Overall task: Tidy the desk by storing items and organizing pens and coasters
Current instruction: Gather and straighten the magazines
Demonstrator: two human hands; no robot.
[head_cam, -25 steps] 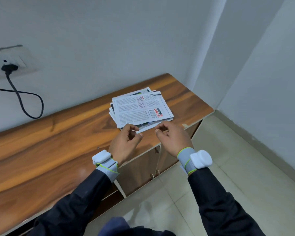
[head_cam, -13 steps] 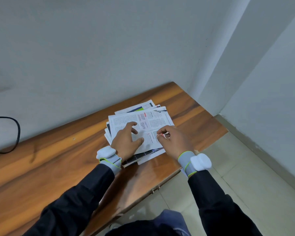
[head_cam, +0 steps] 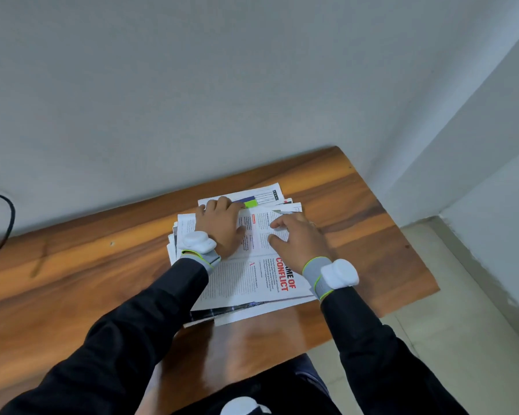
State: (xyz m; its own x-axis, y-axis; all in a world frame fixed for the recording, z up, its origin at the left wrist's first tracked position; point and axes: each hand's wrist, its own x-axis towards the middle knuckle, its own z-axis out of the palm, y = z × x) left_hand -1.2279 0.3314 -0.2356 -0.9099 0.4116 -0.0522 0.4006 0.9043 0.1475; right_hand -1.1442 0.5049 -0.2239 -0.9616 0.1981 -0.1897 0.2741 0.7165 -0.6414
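Head view: a grey wall (head_cam: 252, 85) fills the upper half of the frame, with a wooden surface (head_cam: 102, 280) below it. A loose stack of magazines (head_cam: 252, 283) lies at centre, its sheets fanned out of line, probably being squared up for storing. The left hand (head_cam: 222, 226) lies on the stack's upper left, fingers bent at the far edge; whether its grip hooks the sheets is unclear. The right hand (head_cam: 300, 242) rests spread flat on the top page, likely steadying it.

Grey wall (head_cam: 222, 85), black cable (head_cam: 12, 215), tiled floor (head_cam: 462, 339)
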